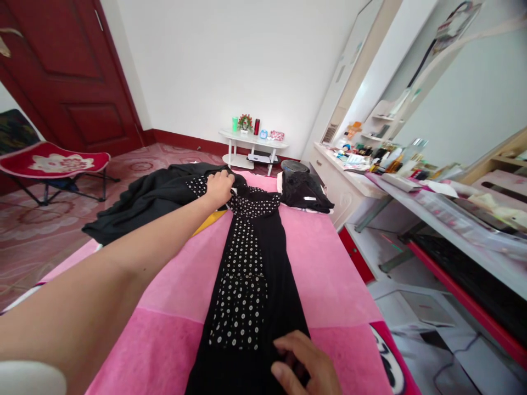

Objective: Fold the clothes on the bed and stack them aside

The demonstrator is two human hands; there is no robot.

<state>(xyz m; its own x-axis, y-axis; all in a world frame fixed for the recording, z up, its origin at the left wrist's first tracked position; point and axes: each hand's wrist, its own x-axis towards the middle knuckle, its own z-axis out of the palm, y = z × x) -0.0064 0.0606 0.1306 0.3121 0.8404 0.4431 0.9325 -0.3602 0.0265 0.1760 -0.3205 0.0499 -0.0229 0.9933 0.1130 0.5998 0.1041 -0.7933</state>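
A long black dress [288,258] with a white-dotted panel down its front lies lengthwise on the pink bedspread [177,351]. My left hand [220,187] reaches to its far end, fingers bent down and closed on the cloth at the dotted collar; the fingertips are partly hidden. A small white piece shows beside that hand. At the near end, my right hand [308,365] is over the right edge of the dress, thumb and forefinger apart and the other fingers curled under, out of sight. A heap of black clothes [152,195] lies left of my left hand.
Folded black lace clothing [304,192] lies at the bed's far right corner. A yellow cloth [209,221] peeks out under the black heap. On the right stands a cluttered dressing table [360,181]; a red folding chair [57,159] is at left, a small white table [253,140] behind.
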